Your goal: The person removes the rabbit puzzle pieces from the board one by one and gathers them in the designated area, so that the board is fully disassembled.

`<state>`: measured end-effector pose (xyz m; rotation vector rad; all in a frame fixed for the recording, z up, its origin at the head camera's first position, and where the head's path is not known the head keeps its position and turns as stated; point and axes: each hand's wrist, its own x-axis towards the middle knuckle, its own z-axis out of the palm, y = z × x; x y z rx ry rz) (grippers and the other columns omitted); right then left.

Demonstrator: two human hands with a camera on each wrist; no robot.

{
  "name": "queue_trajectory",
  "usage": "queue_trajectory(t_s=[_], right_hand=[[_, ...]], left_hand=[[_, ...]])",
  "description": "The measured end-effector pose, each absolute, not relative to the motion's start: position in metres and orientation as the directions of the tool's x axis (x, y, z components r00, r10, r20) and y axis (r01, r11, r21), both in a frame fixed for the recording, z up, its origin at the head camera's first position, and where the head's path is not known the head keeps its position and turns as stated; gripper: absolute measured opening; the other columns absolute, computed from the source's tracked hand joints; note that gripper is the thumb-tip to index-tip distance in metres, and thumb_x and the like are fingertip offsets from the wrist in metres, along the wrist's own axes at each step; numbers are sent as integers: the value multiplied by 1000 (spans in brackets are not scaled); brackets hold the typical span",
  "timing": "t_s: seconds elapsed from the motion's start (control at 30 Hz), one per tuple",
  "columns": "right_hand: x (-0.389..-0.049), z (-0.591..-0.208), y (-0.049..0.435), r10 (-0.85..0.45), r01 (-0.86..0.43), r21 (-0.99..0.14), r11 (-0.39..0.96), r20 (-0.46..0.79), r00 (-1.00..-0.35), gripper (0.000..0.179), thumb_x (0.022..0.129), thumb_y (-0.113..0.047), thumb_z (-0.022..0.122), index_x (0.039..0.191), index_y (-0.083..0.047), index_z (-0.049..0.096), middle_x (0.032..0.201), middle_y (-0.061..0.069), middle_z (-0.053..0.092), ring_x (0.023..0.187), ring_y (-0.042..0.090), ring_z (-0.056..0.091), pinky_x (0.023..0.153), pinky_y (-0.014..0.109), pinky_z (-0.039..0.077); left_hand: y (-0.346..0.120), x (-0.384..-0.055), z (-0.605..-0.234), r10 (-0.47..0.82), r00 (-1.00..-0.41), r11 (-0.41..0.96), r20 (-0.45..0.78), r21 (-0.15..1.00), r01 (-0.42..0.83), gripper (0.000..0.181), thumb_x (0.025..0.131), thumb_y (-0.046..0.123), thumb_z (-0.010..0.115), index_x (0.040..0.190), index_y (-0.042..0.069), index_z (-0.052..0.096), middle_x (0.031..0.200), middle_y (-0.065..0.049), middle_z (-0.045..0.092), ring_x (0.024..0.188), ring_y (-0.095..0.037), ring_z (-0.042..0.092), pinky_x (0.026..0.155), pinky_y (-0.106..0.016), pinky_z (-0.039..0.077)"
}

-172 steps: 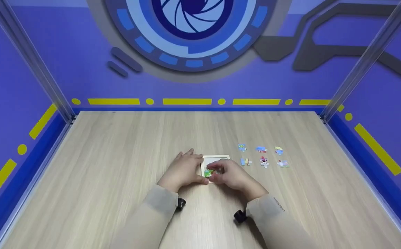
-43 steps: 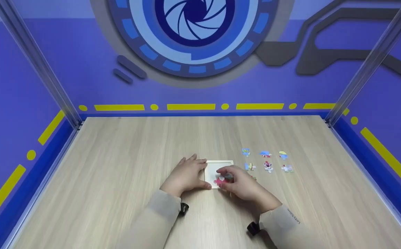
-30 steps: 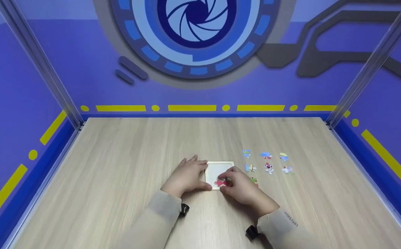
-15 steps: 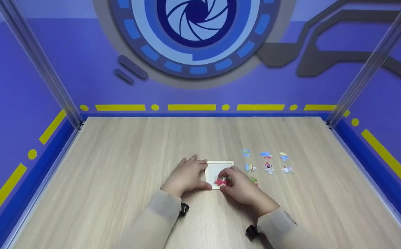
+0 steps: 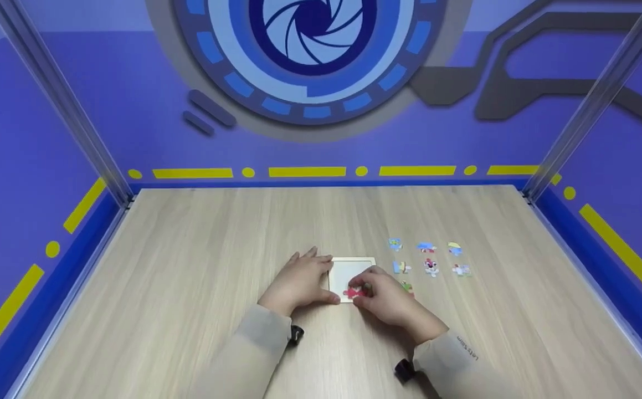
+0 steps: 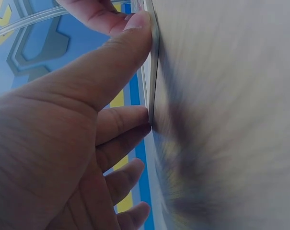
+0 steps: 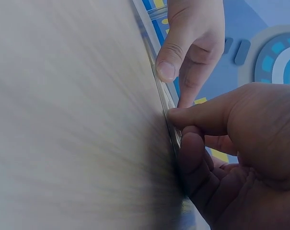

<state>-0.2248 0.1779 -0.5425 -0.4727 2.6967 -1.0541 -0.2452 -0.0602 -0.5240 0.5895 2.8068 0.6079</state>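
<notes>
A small square puzzle frame [image 5: 350, 259] with a pale inside lies on the table. My left hand [image 5: 297, 281] rests along its left side, thumb on the near left corner and forefinger at the far left corner. In the left wrist view its fingers [image 6: 123, 120] reach nearly straight to the edge. With thumb and fingers my right hand [image 5: 383, 293] pinches a mostly red jigsaw piece [image 5: 352, 292] low inside the frame. The hand partly hides that piece and the frame's right side. In the right wrist view the thumb [image 7: 197, 116] is right at the rim.
Right of the frame, several loose jigsaw pieces lie in rows, among them a blue one [image 5: 395, 244] and a red-and-white one [image 5: 430, 268]. A green piece [image 5: 407, 287] shows partly behind my right hand. The wooden table [image 5: 199, 249] ends at blue walls.
Earlier a green piece was at the frame's lower left under my right hand; now a red piece is there and a green one lies right of the frame. In the last second the hands barely move.
</notes>
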Motion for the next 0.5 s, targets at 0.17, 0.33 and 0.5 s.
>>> queue_trajectory(t_s=[0.17,0.33,0.5], right_hand=[[-224,-542,178,-360,-204,-701,683,-80,-930,20,100,-7,83,119,-14,81,126,5,67,107,17,66,97,38,58],[-224,-542,178,-372,-221,-690,689,-75,-925,18,101,-8,82,117,-15,81,128,6,65,106,17,64,96,37,57],[-223,-543,179,-406,-263,-677,687,-57,-912,18,102,-8,80,119,-15,80,126,4,66,105,15,65,95,34,58]], left_hand=[[-60,-246,-525,427,-897,834,-112,431,343,90,89,53,94,161,9,64,175,-4,55,174,-38,34,146,-63,22],[-61,-245,-525,427,-897,833,-113,435,341,89,89,54,94,160,9,64,175,-4,56,174,-38,34,146,-63,22],[-61,-245,-526,430,-896,832,-110,433,346,89,90,54,94,160,9,64,175,-4,55,174,-38,33,145,-64,23]])
